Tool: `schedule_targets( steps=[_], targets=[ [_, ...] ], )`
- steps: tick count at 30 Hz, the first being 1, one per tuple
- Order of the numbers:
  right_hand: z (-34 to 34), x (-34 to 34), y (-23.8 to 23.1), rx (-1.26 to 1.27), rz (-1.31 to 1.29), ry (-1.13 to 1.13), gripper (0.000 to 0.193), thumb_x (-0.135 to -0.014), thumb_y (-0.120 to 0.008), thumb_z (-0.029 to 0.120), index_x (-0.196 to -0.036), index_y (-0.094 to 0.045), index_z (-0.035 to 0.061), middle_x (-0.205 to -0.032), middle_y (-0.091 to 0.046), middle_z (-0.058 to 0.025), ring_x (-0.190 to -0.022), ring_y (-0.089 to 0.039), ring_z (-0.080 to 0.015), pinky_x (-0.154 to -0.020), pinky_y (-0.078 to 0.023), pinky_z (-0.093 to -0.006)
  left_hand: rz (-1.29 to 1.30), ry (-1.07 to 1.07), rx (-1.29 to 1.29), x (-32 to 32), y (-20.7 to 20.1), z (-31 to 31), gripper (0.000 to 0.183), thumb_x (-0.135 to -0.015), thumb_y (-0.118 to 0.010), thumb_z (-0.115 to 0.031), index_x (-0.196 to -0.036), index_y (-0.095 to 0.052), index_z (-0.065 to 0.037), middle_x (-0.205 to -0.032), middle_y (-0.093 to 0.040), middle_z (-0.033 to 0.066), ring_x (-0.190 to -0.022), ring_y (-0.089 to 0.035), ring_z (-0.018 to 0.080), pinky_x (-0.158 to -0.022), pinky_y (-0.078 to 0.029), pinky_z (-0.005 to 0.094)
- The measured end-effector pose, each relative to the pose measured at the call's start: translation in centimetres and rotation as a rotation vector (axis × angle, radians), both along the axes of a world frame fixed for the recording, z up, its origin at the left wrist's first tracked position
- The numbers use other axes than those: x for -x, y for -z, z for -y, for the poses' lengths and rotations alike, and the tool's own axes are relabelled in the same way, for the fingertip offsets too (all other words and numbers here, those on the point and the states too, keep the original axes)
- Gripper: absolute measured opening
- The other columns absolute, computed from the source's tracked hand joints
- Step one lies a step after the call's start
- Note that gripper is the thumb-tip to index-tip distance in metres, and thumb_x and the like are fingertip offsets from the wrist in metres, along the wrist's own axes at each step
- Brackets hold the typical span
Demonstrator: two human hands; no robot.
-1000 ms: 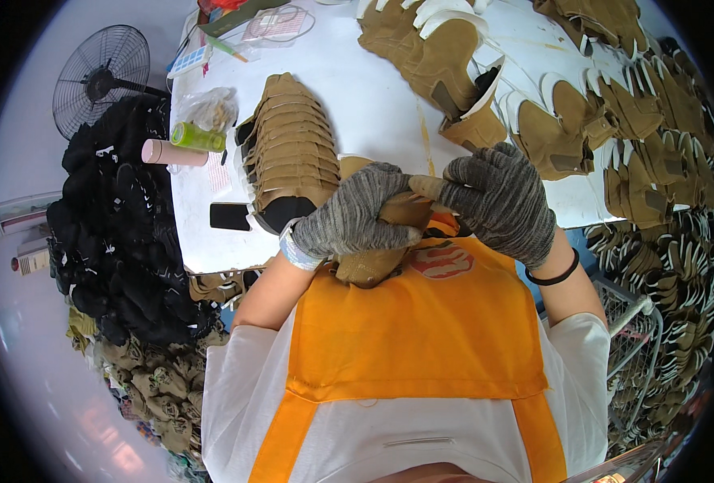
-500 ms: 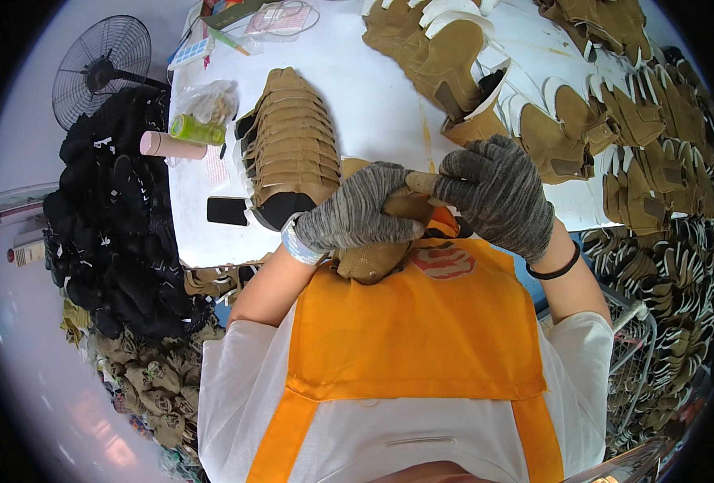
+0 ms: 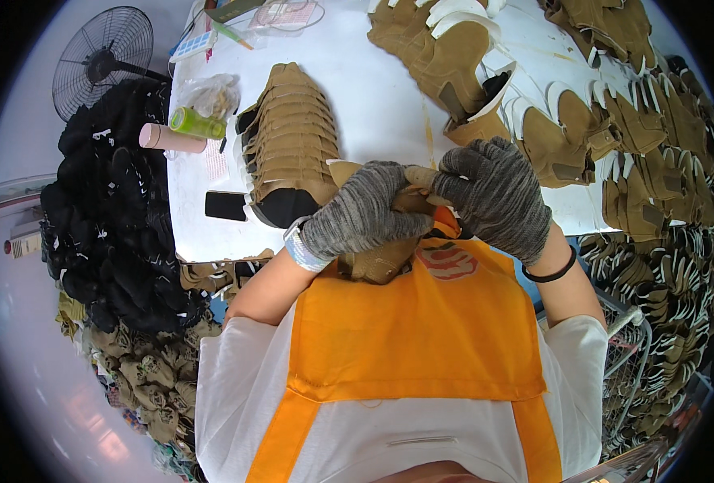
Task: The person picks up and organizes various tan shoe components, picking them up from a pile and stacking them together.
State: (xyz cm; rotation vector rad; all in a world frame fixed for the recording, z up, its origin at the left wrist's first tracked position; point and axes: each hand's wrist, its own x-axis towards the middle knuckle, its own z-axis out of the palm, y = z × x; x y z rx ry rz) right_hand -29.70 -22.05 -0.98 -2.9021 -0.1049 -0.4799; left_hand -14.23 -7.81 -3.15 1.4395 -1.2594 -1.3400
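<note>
Close to my chest, both gloved hands hold a tan shoe upper (image 3: 375, 264). My left hand (image 3: 357, 211), in a grey knit glove, is closed around its middle. My right hand (image 3: 498, 197), in a matching glove, pinches its upper edge, and the two hands' fingertips almost meet there. Much of the upper is hidden behind my left hand, and its lower end rests against my orange apron (image 3: 413, 338). Just beyond my left hand lies an overlapping row of tan uppers (image 3: 296, 133) with a black lining showing at the near end.
More tan uppers with white linings (image 3: 461, 64) cover the table's right side. A phone (image 3: 225, 205), a pink bottle (image 3: 171, 138) and a green bottle (image 3: 197, 124) lie at the left. Black uppers (image 3: 119, 225) are heaped beside the table, below a fan (image 3: 103, 63). A wire cart (image 3: 627, 346) stands right.
My left hand's fingers have shifted slightly upward along the shoe upper, and the upper's edge has turned a little between my hands. Both hands keep their hold.
</note>
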Motion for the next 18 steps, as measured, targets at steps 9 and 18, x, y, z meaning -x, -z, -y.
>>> schedule_targets(
  steps=[9,18],
  targets=[
    [-0.3,-0.5,0.0,0.066,-0.020,-0.002,0.042,-0.070,-0.065,0.015,-0.112,-0.065,0.0197,-0.078,-0.059,-0.0026,-0.071,-0.057,-0.0215,-0.063,-0.046,-0.0338,-0.101,0.053,-0.017,-0.6,1.2,-0.2,0.036,-0.081,-0.068,-0.013,-0.115,-0.058,-0.005,-0.107,-0.062,0.0058,-0.100,-0.055,0.0151,-0.091,-0.043,0.0294],
    [0.5,0.1,0.6,-0.520,0.109,0.191,0.030,-0.081,-0.064,0.022,-0.109,-0.065,0.0108,-0.080,-0.059,-0.0099,-0.074,-0.059,-0.0271,-0.063,-0.048,-0.0365,0.338,0.066,0.045,-2.2,2.0,-1.6,0.070,-0.072,-0.069,-0.056,-0.111,-0.057,0.000,-0.093,-0.063,0.0189,-0.092,-0.061,0.0306,-0.082,-0.046,0.0371]
  ],
)
